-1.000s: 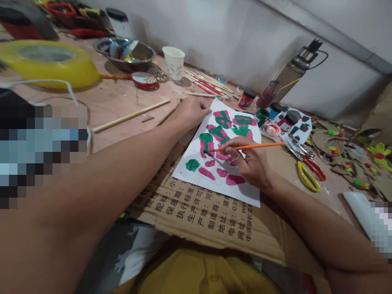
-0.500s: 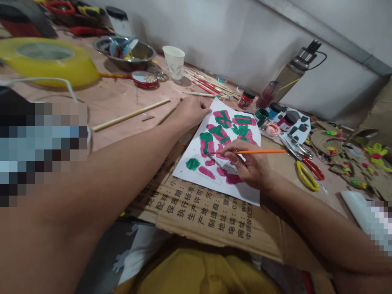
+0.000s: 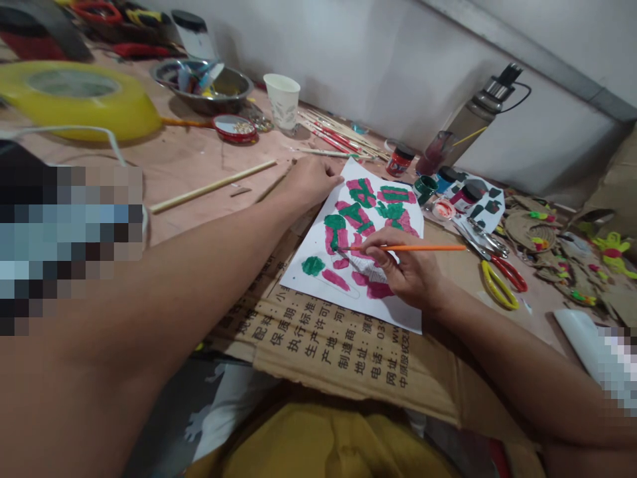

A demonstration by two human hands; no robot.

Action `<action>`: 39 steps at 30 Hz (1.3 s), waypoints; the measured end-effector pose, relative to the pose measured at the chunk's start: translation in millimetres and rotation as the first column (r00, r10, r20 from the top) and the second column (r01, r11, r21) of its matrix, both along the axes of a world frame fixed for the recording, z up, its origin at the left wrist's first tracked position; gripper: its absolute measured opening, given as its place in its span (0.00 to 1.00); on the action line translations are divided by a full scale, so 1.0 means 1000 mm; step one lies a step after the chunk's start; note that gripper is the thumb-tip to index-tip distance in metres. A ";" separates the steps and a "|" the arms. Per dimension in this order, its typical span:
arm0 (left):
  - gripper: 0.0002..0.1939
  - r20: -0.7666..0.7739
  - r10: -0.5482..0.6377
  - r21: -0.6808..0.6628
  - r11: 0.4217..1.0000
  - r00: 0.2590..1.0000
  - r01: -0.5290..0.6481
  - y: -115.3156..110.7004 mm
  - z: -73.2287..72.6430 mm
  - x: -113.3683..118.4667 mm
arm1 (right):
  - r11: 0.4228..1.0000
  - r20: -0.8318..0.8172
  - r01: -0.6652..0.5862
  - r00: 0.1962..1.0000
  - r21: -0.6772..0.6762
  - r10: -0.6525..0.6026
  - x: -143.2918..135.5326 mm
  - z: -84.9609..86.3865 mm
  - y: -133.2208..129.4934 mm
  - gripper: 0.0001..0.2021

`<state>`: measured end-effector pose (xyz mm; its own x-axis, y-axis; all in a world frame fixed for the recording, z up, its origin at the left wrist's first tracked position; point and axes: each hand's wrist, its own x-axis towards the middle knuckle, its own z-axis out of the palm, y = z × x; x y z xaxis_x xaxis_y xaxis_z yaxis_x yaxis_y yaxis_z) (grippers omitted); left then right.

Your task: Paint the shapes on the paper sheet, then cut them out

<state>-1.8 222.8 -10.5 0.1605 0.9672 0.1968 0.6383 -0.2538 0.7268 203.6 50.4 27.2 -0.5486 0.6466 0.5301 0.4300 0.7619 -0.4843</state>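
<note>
A white paper (image 3: 303, 255) painted with green and magenta shapes lies on a flattened cardboard sheet (image 3: 323, 358). My right hand (image 3: 403, 265) pinches an orange paintbrush (image 3: 430, 248) near its bristle end, and the dark tip meets a magenta and green patch left of the paper's middle. At the paper's top left corner, my left hand (image 3: 314, 180) has its fingertips bent together on the edge. Open paint jars, one green (image 3: 425, 190) and one pale pink (image 3: 444, 210), stand just right of the paper.
Scissors (image 3: 499, 285) lie to the right, beside cardboard crafts (image 3: 530, 232). A bottle (image 3: 470, 119) stands at the wall. Behind the paper are a paper cup (image 3: 283, 103), thin sticks (image 3: 343, 136) and a metal bowl (image 3: 209, 96). Yellow tape (image 3: 114, 113) and a wooden rod (image 3: 213, 187) are at left.
The brush has shifted very slightly with my right hand, its tip still at the same patch. My left hand has stayed at the paper's corner.
</note>
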 end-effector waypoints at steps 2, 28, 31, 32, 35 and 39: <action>0.10 0.004 -0.004 0.008 1.000 1.000 0.004 0.002 -0.002 0.000 | 1.000 -0.011 0.003 1.000 -0.009 -0.003 0.001 0.001 -0.002 0.09; 0.07 -0.041 0.025 -0.037 0.999 0.999 -0.027 0.003 0.000 0.003 | 0.999 -0.025 -0.024 0.999 0.025 0.025 0.003 0.001 -0.005 0.08; 0.08 -0.067 0.031 -0.024 0.999 0.997 -0.033 0.004 -0.001 0.003 | 0.999 -0.027 -0.020 0.999 0.040 0.021 0.003 0.001 -0.006 0.08; 0.09 -0.073 0.033 -0.017 0.999 0.997 -0.034 0.004 -0.002 0.003 | 0.999 -0.026 -0.018 0.999 0.046 0.019 0.004 0.001 -0.005 0.08; 0.11 -0.062 0.025 0.006 1.000 0.998 -0.025 0.004 -0.003 0.002 | 0.998 -0.011 -0.019 1.000 0.052 0.020 0.004 0.000 -0.004 0.09; 0.11 -0.031 0.017 0.009 1.000 0.999 -0.017 0.005 -0.005 0.002 | 0.999 0.005 -0.032 0.999 0.030 0.032 0.006 -0.002 -0.003 0.10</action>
<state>-0.1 227.8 -15.0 0.1500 0.9682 0.2000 0.6650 -0.2485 0.7043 209.3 47.3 25.4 -0.5713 0.6123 0.5466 0.4070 0.7897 -0.4591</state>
